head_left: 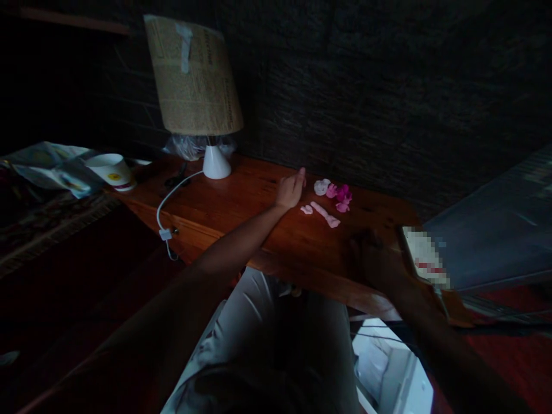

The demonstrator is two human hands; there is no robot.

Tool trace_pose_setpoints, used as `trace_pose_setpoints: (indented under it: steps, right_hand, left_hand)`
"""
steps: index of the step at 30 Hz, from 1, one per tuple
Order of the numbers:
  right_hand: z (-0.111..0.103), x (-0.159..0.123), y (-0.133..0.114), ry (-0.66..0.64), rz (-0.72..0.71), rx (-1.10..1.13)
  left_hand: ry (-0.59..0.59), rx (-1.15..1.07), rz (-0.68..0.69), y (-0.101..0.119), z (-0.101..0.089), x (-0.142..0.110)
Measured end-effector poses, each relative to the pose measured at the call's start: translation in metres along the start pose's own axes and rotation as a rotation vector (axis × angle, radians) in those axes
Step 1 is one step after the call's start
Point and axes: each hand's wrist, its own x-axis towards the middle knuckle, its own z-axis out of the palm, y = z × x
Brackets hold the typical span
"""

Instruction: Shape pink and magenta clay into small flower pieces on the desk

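Observation:
My left hand (292, 190) rests on the wooden table, fingers stretched out, with nothing seen in it. Just right of it lies a group of small crumpled pieces: a white one (321, 186), a pink one (331, 191) and magenta ones (344, 193). In front of these are a long pale pink piece (325, 214) and a short pale pink piece (306, 210); whether they are petals or modelling clay is unclear. My right hand (371, 256) is over the table's near right part, apart from the pieces. Deep shadow hides its fingers.
A lamp (194, 80) with a white base stands at the back left, its white cord (159, 213) hanging over the front edge. A paper cup (114, 171) sits at the left end. A pixelated flat object (426, 259) lies at the right. A dark wall rises behind.

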Motion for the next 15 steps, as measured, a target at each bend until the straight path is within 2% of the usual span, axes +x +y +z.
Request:
trace_pose_setpoints:
  steps: [3, 6, 11, 15]
  right_hand:
    - [0.016, 0.004, -0.008, 0.036, 0.128, 0.023]
    - [0.022, 0.013, -0.014, 0.058, 0.284, 0.067]
    - [0.020, 0.052, -0.014, 0.062, 0.381, 0.176]
    - [0.020, 0.081, -0.004, 0.050, 0.482, 0.134]
  left_hand:
    - [0.022, 0.047, -0.030, -0.006, 0.000, 0.000]
    - [0.045, 0.082, -0.056, -0.011, 0.002, 0.002]
    - [0.122, 0.104, -0.129, -0.015, 0.004, 0.004]
    - [0.148, 0.120, -0.190, -0.014, 0.001, 0.004]
